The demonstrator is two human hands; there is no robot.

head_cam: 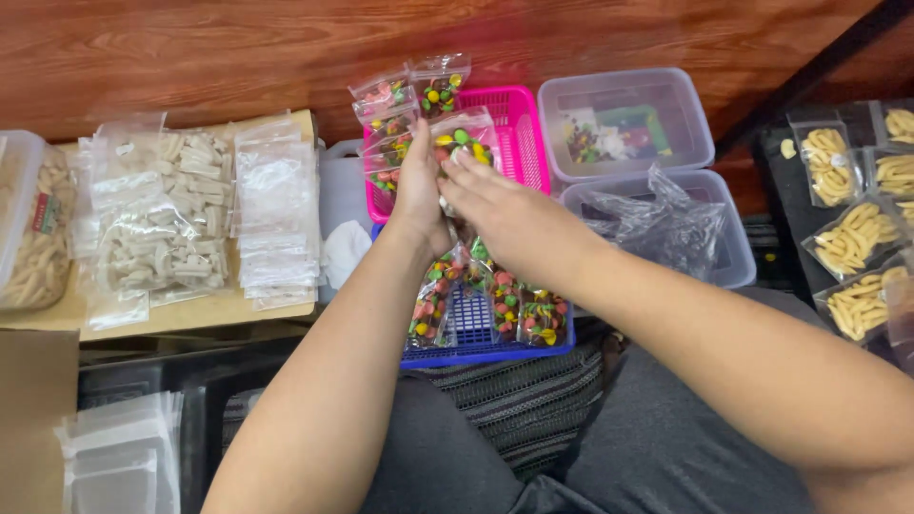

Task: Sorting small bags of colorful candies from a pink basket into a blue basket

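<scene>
At the left edge, a tub of pale snacks (33,228); on the cardboard sheet (190,314), empty clear bags (276,214); centre, left hand (419,190) and right hand (505,214), fingers pinched on a small candy bag (464,138) over the pink basket (519,133), long axis pointing away; probably light, soft, slippery, best gripped at its top seam; below, a blue basket (476,328); right, clear tubs (624,119).

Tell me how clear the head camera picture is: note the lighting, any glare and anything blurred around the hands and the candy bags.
Head view: light is even and soft, with no hard shadows. Faint glare sits on the clear candy bags and the crumpled plastic bag. The left hand and right hand are slightly soft, and the small bag of coloured candies they hold is hazy. The wood floor reads sharper.
</scene>
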